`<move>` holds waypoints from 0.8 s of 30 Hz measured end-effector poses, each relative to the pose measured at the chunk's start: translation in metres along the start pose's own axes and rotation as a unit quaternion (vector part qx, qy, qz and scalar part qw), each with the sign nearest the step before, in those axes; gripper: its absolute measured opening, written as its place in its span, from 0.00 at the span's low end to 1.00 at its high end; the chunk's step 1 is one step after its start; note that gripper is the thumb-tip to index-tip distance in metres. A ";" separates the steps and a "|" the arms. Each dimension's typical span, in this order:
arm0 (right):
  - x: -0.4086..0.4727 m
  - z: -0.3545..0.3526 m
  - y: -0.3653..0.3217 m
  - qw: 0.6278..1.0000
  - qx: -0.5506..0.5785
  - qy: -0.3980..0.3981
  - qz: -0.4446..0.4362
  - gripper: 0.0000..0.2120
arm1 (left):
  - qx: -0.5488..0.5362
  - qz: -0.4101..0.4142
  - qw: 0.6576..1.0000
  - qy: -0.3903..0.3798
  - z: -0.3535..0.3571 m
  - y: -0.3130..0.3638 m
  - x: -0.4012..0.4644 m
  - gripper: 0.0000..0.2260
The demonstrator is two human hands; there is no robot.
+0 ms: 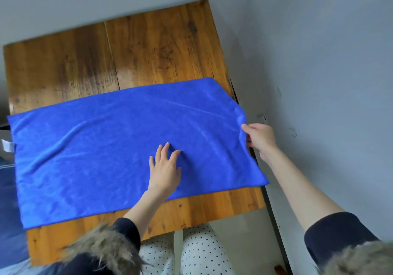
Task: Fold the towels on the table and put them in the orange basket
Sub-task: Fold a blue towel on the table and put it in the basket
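**Blue towel spread flat on the table**

The blue towel [119, 147] lies unfolded across the near half of the wooden table [148, 47] (a white tag at its left edge). The left hand [164, 169] presses flat, fingers spread, near its middle; the right hand [258, 137] pinches its right edge.

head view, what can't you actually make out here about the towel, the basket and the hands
- Orange basket: not in the head view at all, so its place is unknown.
- Blue towel: its left end hangs past the table edge; the white tag is too small to read.
- Right hand: fingertips hidden behind the towel's right edge it pinches.
- Left hand: palm hidden, lies flat on the towel.
- Other towels: none visible; the frame edges cut off the surroundings.
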State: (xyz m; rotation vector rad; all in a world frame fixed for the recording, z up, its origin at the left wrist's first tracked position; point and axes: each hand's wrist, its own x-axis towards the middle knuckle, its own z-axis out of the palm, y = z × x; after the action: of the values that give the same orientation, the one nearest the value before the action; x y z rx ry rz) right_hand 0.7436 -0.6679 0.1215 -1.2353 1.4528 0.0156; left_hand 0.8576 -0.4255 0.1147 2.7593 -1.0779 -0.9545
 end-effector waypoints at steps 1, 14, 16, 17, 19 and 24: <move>-0.006 0.005 -0.002 1.000 0.021 -0.011 -0.002 0.05 | -0.040 0.003 0.999 0.027 -0.001 0.003 0.001 0.20; -0.011 0.026 -0.001 0.994 -0.092 -0.011 -0.053 0.12 | -0.332 -0.116 0.934 -0.060 0.015 0.064 0.008 0.15; -0.002 0.027 -0.004 0.994 -0.094 0.010 -0.052 0.12 | -0.340 -0.131 0.929 -0.059 0.018 0.071 0.010 0.15; 0.002 0.029 -0.008 0.993 -0.101 0.014 -0.058 0.12 | -0.344 -0.133 0.928 -0.051 0.019 0.074 0.012 0.15; 0.012 0.034 -0.020 0.989 -0.118 0.013 -0.084 0.14 | -0.340 -0.126 0.932 -0.013 0.017 0.082 0.018 0.15; 0.035 0.050 -0.051 0.974 -0.185 -0.007 -0.127 0.16 | -0.338 -0.101 0.934 0.062 0.003 0.092 0.042 0.19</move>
State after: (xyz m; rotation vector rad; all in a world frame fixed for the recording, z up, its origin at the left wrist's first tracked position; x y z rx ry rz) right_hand 0.8212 -0.6817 0.1105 -1.7153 1.3050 0.1274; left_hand 0.8247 -0.5212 0.1115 2.3235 -0.3425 -0.9267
